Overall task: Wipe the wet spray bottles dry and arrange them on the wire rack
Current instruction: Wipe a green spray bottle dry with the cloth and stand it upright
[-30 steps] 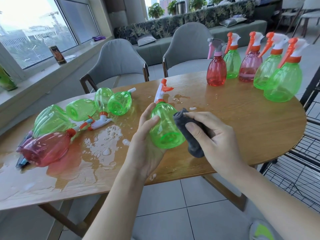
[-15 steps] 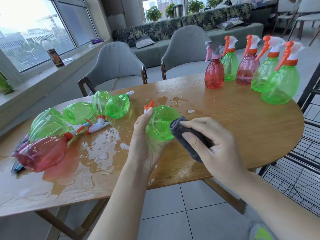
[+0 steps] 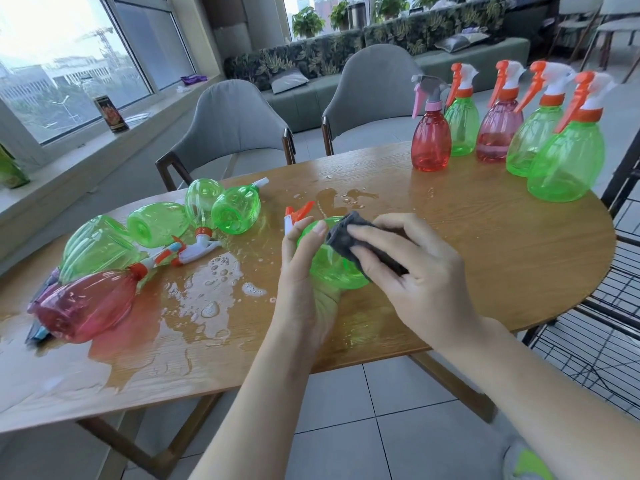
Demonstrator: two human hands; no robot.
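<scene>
My left hand [image 3: 304, 271] grips a green spray bottle [image 3: 332, 268] tilted away from me over the wooden table [image 3: 485, 258], its orange trigger [image 3: 299, 213] pointing to the far side. My right hand [image 3: 415, 271] holds a dark grey cloth [image 3: 349, 233] pressed against the bottle's body. Several wet bottles lie on their sides at the left, green ones [image 3: 156, 230] and a pink one [image 3: 86, 306]. Several bottles stand upright at the far right, among them a red one [image 3: 431, 143] and a green one [image 3: 568, 161]. The black wire rack [image 3: 609, 327] sits low at the right.
Puddles of water [image 3: 207, 299] cover the left and middle of the table. Two grey chairs [image 3: 235, 126] stand behind it. A window sill with a dark can [image 3: 111, 114] runs along the left. A sofa with plants lies at the back.
The held green bottle has tipped from upright to lying away from me, base toward me. The cloth has shifted from its side onto the upper body.
</scene>
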